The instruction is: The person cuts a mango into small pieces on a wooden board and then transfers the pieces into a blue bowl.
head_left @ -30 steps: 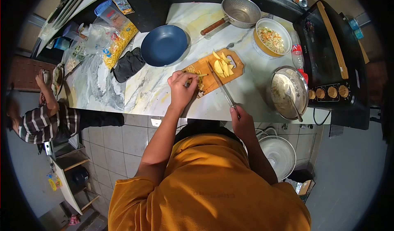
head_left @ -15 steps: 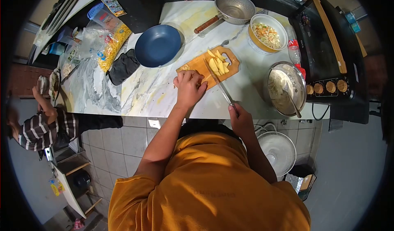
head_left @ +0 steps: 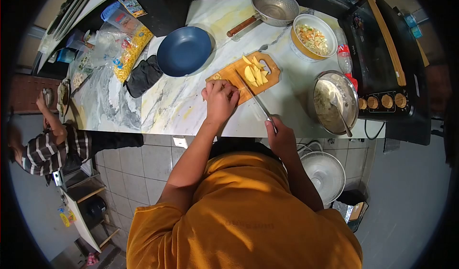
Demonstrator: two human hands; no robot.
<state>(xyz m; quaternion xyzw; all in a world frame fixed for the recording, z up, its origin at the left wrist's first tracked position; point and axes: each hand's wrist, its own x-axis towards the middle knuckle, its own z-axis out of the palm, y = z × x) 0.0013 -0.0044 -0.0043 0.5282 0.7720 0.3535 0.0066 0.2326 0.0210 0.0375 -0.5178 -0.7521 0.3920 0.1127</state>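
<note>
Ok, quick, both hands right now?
Left hand: fingers curled down at the left end of the cutting board; whether it grips anything is hidden.
Right hand: closed on the handle of the knife.

No lettering I can read for certain. Faint print on mustard-orange cloth shirt (head_left: 249,225), near side of right hand (head_left: 281,137): blurred. Red label (head_left: 343,50) on clear plastic bottle (head_left: 344,63), beyond grip, rightward: too small. Pale marks on boxy black oven (head_left: 382,73), right of grip: illegible. Colourful printed sheet (head_left: 130,3), far left beyond grip: same.
</note>
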